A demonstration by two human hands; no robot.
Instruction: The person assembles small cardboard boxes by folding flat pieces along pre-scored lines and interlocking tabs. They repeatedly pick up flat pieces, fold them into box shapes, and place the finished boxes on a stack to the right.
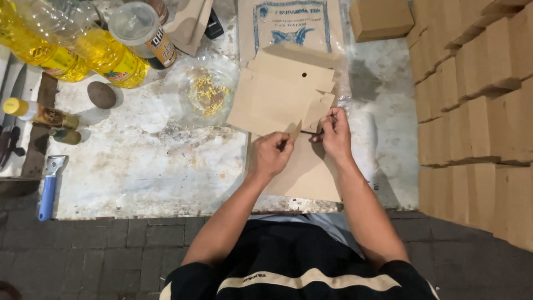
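A flat brown cardboard box blank lies on a worn white board in front of me. My left hand pinches a small folded flap at the blank's near edge. My right hand grips the neighbouring flap just to the right, fingers curled on the card. More flat brown blanks lie stacked under both hands. My forearms reach in from the bottom of the view.
Stacked folded brown boxes fill the right side. Yellow oil bottles, a lidded jar, a clear dish with yellow crumbs, a round stone, small bottles and a blue-handled scraper sit left. A printed sack lies behind.
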